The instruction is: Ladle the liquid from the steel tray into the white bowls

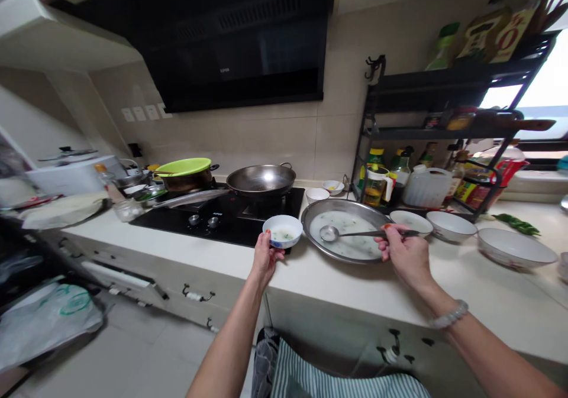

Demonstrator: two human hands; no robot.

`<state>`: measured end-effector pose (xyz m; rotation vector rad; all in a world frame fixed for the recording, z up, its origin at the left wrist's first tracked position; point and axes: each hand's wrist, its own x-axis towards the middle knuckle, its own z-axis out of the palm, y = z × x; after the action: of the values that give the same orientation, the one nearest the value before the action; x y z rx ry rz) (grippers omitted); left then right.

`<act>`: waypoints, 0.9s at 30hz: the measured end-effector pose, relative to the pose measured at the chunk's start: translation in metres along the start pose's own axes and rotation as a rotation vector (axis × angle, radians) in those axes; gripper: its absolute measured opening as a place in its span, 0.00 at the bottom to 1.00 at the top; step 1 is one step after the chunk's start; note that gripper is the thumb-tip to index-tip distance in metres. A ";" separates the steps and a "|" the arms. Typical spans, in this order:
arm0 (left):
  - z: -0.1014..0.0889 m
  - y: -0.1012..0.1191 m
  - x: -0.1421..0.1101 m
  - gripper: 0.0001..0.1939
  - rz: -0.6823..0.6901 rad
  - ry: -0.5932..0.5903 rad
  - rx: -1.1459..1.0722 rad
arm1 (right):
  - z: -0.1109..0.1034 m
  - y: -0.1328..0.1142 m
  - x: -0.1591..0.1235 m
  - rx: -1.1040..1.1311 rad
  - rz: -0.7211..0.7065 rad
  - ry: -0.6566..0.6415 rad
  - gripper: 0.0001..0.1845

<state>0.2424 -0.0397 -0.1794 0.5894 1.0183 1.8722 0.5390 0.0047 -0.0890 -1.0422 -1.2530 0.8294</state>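
My left hand (pixel 265 256) grips a small white bowl (pixel 290 241) with a blue pattern, held just left of a wide metal basin. Some pale liquid with green bits lies in that bowl. In my right hand (pixel 404 250) is the handle of a metal ladle (pixel 329 233), whose head hangs over the basin. White, milky soup with green flecks fills much of the metal basin (pixel 310 247) on the counter. Close by on the right stand a white bowl (pixel 412 222) with pale liquid and another white bowl (pixel 451 227).
A wok (pixel 261 182) sits on the black gas hob (pixel 177 223), left of the basin. Farther left is a pot with a green basin (pixel 183 166) on top. A black rack (pixel 426 132) with bottles stands behind the bowls; a larger bowl (pixel 515 250) and green peppers (pixel 517 224) are at right.
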 end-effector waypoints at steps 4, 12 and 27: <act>0.000 0.000 0.000 0.21 -0.006 0.004 -0.002 | -0.003 0.001 0.005 0.086 0.088 0.070 0.13; -0.001 -0.001 0.000 0.21 0.002 -0.008 -0.009 | -0.013 0.010 0.009 -0.004 0.013 0.042 0.16; -0.002 -0.001 0.000 0.23 0.001 -0.016 0.009 | -0.026 0.009 0.008 -0.098 -0.043 0.060 0.21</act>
<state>0.2416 -0.0404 -0.1818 0.6084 1.0165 1.8620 0.5662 0.0115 -0.0951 -1.1074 -1.2715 0.7052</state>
